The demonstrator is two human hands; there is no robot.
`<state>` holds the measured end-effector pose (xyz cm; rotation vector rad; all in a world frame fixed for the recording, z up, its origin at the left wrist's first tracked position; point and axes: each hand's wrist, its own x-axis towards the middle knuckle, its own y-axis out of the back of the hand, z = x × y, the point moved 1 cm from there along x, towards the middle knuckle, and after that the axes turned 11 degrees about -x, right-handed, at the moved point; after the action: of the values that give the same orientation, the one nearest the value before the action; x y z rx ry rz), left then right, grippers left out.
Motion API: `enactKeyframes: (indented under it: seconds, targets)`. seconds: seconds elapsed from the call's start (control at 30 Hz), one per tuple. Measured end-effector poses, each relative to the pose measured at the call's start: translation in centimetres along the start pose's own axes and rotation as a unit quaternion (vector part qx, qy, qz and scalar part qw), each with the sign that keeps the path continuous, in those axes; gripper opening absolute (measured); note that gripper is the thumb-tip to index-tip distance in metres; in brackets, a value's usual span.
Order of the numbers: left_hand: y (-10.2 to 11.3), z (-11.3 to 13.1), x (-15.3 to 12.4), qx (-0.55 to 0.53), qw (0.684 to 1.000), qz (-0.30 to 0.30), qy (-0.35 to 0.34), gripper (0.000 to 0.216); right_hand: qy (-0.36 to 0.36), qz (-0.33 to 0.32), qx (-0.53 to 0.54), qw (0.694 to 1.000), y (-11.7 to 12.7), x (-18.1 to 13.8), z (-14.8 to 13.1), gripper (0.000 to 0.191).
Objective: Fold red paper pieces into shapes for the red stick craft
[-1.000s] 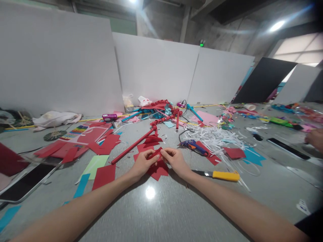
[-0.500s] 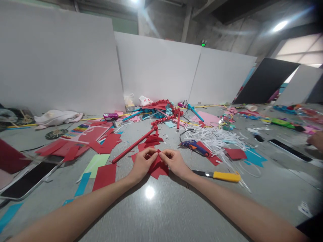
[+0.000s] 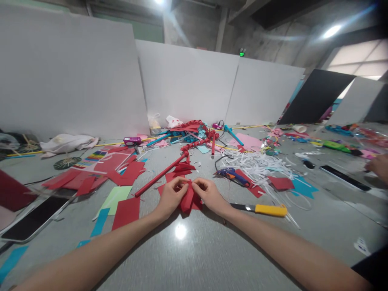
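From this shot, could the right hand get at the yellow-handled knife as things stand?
Probably yes: the yellow-handled knife lies to the right of the right hand and nothing seems to cover its handle. The grip is on red paper, though, which it would likely have to release.

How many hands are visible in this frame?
3: the person's left hand and right hand, both pinching red paper at the centre, and another person's hand, partly cut off at the right edge.
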<state>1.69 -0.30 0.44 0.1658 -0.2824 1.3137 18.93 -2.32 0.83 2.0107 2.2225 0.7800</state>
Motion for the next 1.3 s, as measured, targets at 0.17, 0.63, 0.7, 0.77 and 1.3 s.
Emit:
enactKeyframes:
  seconds: [0.17,0.63,0.7,0.77,1.3]
  targets:
    - [0.0,0.5,-0.2,0.026,0.999,0.018,-0.031,0.014,0.011,-0.012,-0.012,1.000,0.1,-0.1,-0.4,0.029]
    - [-0.2,-0.5,-0.1,0.043,0.994,-0.012,-0.097,0.007,0.001,-0.013,-0.004,1.000,-0.1,0.0,0.3,0.028]
    - [-0.1,-0.7,-0.1,0.041,0.995,-0.020,-0.090,0.007,0.001,-0.010,-0.004,1.000,0.0,0.0,0.3,0.028]
    - [-0.1,-0.7,-0.1,0.044,0.995,-0.020,-0.084,0.007,0.002,-0.008,-0.008,1.000,0.0,0.0,0.3,0.028]
    - [0.1,-0.7,0.4,-0.017,1.000,-0.023,-0.013,0.017,0.004,-0.006,-0.017,1.000,0.1,-0.2,0.0,0.028]
